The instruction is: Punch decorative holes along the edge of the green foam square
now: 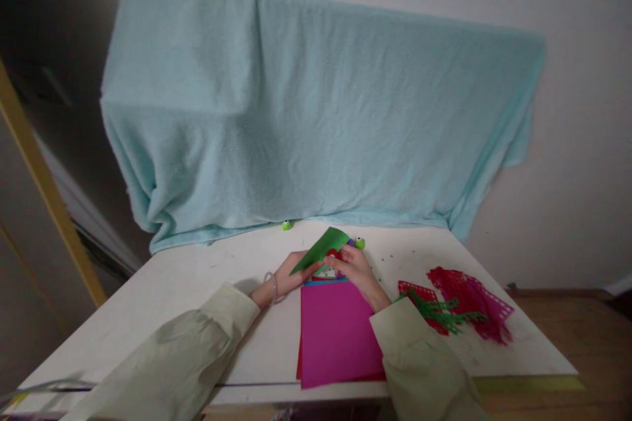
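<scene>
In the head view, my left hand pinches a folded sheet of green paper by its lower edge, tilted up above the table. My right hand is closed at the paper's right end, on a small red and purple tool whose exact kind I cannot make out. Fingers and paper cover most of that tool. Just below both hands lies a stack of coloured sheets, with a magenta sheet on top and red and blue edges showing. Tiny green paper bits lie beneath and beside my hands.
Right of the stack lie red cut paper with holes and green cut paper strips. Two small green objects with eyes, one at the back and one beside my right hand, sit on the white table. A pale blue cloth hangs behind.
</scene>
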Demonstrator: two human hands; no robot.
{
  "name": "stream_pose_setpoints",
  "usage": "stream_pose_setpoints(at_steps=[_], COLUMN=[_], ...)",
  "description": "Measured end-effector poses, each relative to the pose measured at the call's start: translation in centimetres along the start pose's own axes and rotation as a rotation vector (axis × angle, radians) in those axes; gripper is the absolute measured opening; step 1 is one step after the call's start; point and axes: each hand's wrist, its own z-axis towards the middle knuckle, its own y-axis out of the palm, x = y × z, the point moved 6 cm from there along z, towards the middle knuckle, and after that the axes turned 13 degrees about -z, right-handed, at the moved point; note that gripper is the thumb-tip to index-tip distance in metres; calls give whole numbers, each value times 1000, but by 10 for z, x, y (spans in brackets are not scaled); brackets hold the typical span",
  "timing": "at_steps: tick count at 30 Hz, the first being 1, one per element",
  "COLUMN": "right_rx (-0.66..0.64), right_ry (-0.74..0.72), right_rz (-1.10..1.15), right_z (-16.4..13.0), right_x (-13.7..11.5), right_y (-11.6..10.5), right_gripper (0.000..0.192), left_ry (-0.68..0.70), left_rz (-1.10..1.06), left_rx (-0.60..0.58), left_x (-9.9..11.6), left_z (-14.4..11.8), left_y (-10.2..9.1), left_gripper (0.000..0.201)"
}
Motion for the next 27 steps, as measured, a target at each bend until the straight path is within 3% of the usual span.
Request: stream_pose_setpoints(at_steps=[3,6,9,13,19,22,27], right_rx=[7,28,45,15,191,264,109], right_ry=[-2,0,4,7,49,60,23], right_rz=[4,0,36,112,54,13,81], right_z=[0,-1,-3,-3,-5,-6,-1], right_x=[0,0,-2,-4,-2,-2,-1], right_y=[-1,-2,-2,2,-11,-17,-5], right_gripper=[32,28,28,31,29,32,36], left_ry=[82,75,4,24,-112,-95,-82], left_rz=[5,-15,-72,-177,-166,-120,-254], left_rx=[-124,-139,-31,138,35,44,117], left_x=[17,17,5,2,1,1,2], left_z=[0,-1,-2,-3,-3,-3,-2], left_y=[4,5,6,4,5,1,1], left_gripper=[30,30,31,46,41,42,42])
